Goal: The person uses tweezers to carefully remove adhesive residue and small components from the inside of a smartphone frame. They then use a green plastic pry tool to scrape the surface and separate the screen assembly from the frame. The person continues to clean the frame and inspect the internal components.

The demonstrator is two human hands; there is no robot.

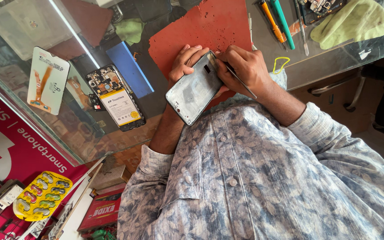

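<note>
My left hand [185,62] holds a silver-grey phone housing [192,93] from behind, tilted over the edge of a red work mat [201,31]. My right hand [241,66] grips a thin dark metal tool [241,82]. The tool's tip rests at the top edge of the housing, near its camera cut-out. Both forearms come out of patterned blue-grey shirt sleeves, and the shirt fills the lower frame.
On the glass counter to the left lie an opened phone with its battery showing [116,98], a white packet with an orange flex cable [47,80] and a blue card [130,69]. Orange [272,20] and teal [283,22] screwdrivers and a green cloth [352,22] lie at the top right.
</note>
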